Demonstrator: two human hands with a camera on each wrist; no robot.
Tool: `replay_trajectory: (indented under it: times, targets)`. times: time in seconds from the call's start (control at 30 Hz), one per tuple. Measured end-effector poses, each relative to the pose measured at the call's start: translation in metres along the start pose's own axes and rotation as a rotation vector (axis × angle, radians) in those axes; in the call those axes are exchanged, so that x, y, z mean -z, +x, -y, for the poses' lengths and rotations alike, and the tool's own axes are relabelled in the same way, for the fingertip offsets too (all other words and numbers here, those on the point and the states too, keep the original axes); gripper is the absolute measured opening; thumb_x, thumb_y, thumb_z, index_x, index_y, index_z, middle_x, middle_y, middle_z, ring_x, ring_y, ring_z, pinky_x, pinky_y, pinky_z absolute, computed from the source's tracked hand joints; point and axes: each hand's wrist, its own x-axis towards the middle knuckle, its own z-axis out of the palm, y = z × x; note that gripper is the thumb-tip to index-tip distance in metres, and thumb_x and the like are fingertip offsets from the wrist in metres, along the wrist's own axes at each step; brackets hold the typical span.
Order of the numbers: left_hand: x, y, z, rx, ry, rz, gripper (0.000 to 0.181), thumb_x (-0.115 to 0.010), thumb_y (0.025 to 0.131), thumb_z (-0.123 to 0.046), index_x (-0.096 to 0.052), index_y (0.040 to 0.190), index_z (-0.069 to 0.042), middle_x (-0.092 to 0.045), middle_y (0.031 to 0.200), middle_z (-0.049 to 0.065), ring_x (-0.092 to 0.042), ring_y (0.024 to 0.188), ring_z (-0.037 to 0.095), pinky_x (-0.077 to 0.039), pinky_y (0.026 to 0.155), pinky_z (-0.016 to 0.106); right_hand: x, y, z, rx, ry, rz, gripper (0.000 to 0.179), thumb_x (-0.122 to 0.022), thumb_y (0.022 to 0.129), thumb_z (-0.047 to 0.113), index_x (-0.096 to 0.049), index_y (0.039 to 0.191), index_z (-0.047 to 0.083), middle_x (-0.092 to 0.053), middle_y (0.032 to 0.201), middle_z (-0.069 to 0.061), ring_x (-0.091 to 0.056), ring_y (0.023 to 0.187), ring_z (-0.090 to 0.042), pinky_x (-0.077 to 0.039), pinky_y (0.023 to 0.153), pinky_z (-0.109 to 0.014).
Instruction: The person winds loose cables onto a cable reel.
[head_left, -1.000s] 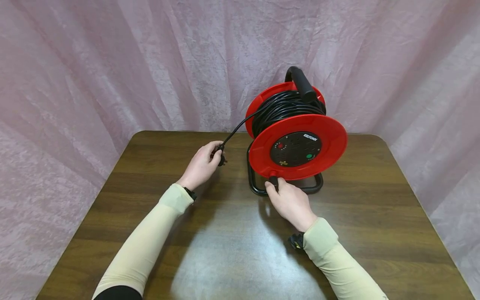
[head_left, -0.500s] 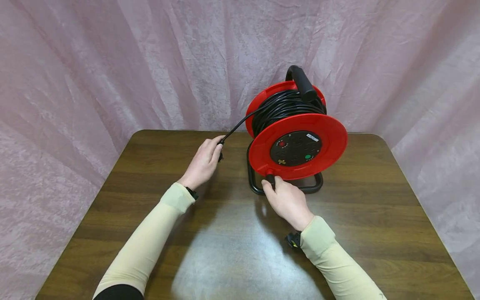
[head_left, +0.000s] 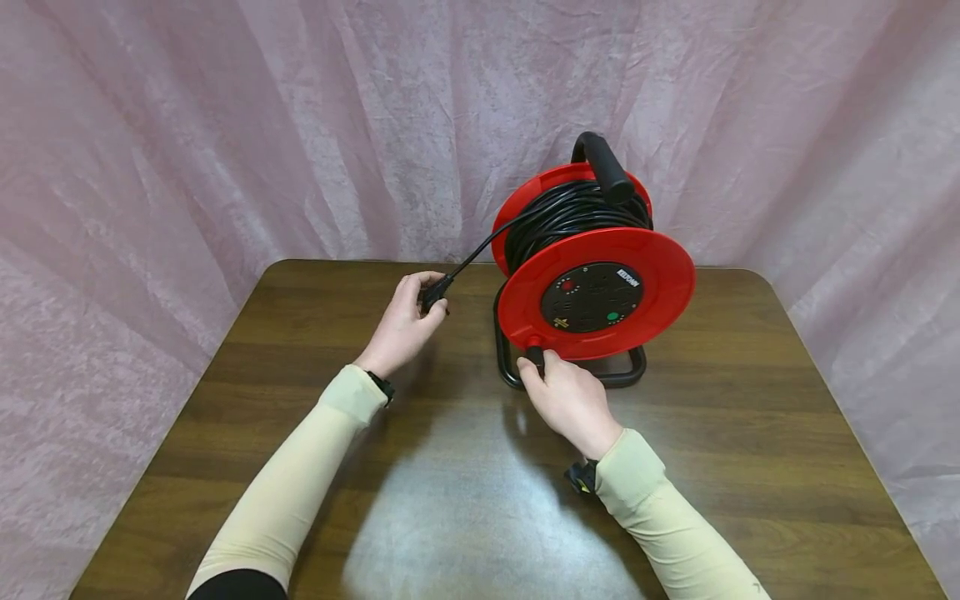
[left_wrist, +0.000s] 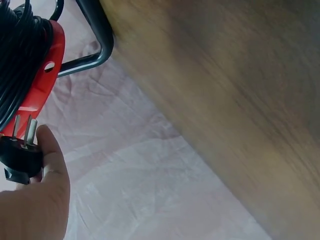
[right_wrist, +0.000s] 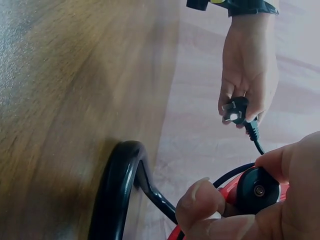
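Note:
A red cable reel (head_left: 600, 292) with black cable (head_left: 573, 217) wound on its drum stands on a black tube frame (head_left: 504, 354). My left hand (head_left: 401, 325) holds the black plug (head_left: 437, 293) between thumb and fingers, off to the reel's left. From the plug a length of cable runs up to the drum. Metal pins on the plug (left_wrist: 21, 154) show in the left wrist view. At the reel's lower rim my right hand (head_left: 573, 402) grips the black crank knob (right_wrist: 258, 190), fingers around it in the right wrist view.
The reel's black carrying handle (head_left: 603, 167) rises above the drum. Beneath everything is a brown wooden table (head_left: 750, 467), its far edge just behind the reel. A pink curtain (head_left: 300, 125) hangs behind and at both sides.
My right hand and the crank knob have shifted slightly left, and the reel's face has turned a little clockwise. My left hand has changed its grip, and more of the plug shows.

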Motion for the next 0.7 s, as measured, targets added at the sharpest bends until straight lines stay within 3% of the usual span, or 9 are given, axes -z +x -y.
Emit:
replay_trajectory:
  times: [0.27,0.5,0.7]
  targets:
    - [0.000,0.001,0.000,-0.033,-0.105,-0.023,0.037,-0.065,0.102,-0.015,-0.049,0.134,-0.004,-0.052,0.127,0.010,-0.063,0.106,0.021,-0.054,0.093,0.037,0.002,0.002,0.004,0.011,0.004,-0.006,0.046,-0.042,0.104,0.049,-0.063,0.096,0.008,-0.069,0.090,-0.013,-0.068,0.085,-0.037,-0.054,0.073,-0.051]
    - [-0.004,0.006,-0.001,-0.094,-0.068,-0.016,0.037,-0.065,0.103,-0.019,-0.052,0.135,-0.006,-0.053,0.128,0.007,-0.062,0.107,0.018,-0.052,0.097,0.037,0.007,0.003,0.013,0.031,0.029,-0.007,0.044,-0.044,0.105,0.049,-0.059,0.087,0.011,-0.060,0.074,-0.005,-0.066,0.079,-0.033,-0.053,0.069,-0.048]
    - [-0.005,0.007,-0.002,-0.105,-0.005,-0.020,0.037,-0.063,0.104,-0.024,-0.055,0.137,-0.011,-0.056,0.122,0.003,-0.059,0.109,0.017,-0.050,0.098,0.036,0.008,0.004,0.018,0.041,0.045,-0.003,0.043,-0.045,0.105,0.048,-0.057,0.085,0.012,-0.057,0.071,-0.004,-0.065,0.076,-0.031,-0.052,0.068,-0.047]
